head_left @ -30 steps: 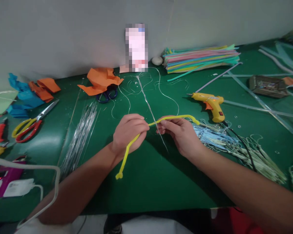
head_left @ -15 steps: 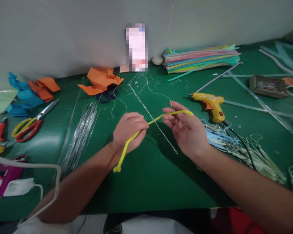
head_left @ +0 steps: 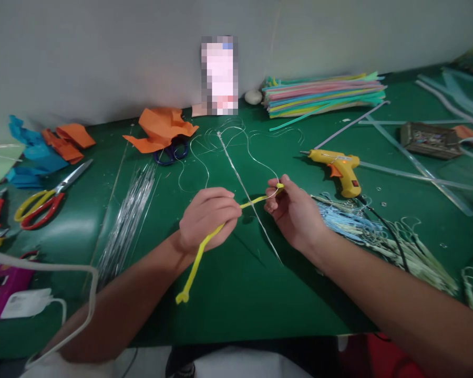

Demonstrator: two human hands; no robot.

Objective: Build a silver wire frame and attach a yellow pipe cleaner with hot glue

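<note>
Both hands work a fuzzy yellow pipe cleaner (head_left: 215,233) above the middle of the green felt-covered worktop (head_left: 236,294). The left hand (head_left: 207,220) is closed around the stem's midsection, fingers curled shut on it, so the lower length hangs free toward 7 o'clock and ends in a small curled tip. The right hand (head_left: 294,212) pinches the upper end between thumb and fingertips, clamped tight, which keeps the short span between the two hands taut and slightly raised. A thin silver wire (head_left: 246,191) crosses that span at 12 o'clock from the left hand; whether it touches the stem cannot be told. Loose clear strands loop on the worktop just beyond. At 2 o'clock from the right hand lies a yellow hot-glue gun (head_left: 341,168), its cord trailing past a heap of pale blue and cream tassels (head_left: 382,236). A sheaf of straight silver wires (head_left: 128,223) lies at 9 o'clock, red-and-yellow-handled scissors (head_left: 43,199) farther out, crumpled orange paper (head_left: 161,128) at 11 o'clock, and a stack of pastel pipe cleaners (head_left: 325,94) against the wall at 1 o'clock.
</note>
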